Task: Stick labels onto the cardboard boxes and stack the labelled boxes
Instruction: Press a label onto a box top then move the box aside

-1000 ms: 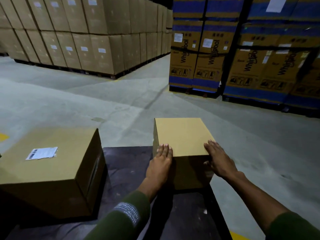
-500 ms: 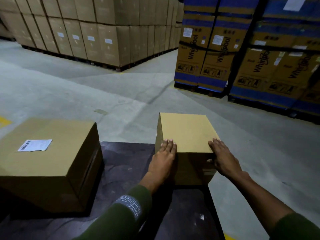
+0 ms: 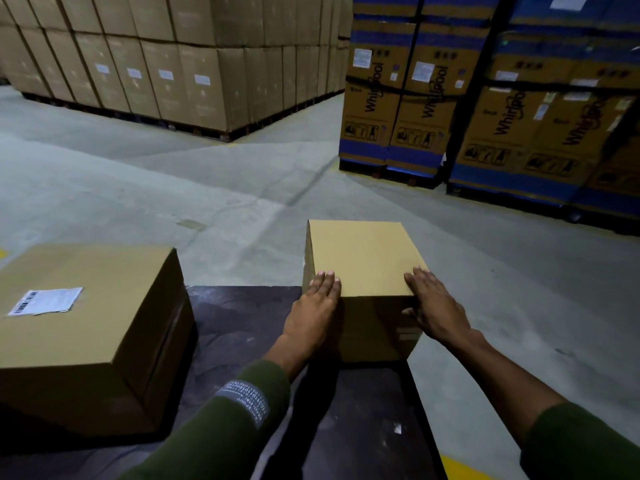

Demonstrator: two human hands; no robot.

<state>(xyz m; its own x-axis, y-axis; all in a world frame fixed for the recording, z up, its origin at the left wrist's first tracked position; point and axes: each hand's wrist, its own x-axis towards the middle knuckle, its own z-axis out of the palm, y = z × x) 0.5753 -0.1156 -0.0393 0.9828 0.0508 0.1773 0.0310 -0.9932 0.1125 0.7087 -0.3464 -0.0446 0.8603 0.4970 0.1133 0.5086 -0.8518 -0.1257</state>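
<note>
Dark tabletop [image 3: 242,341], plain box [image 3: 360,258], concrete floor [image 3: 138,188], palletised cartons [image 3: 194,64] beyond

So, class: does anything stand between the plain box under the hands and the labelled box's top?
Nothing visible does. Only dark table lies between the plain box and the labelled box to its left, whose top carries just its flat label. The left hand and right hand rest on the plain box.

"Whirlpool" on blue-banded cartons [image 3: 394,98]
</note>
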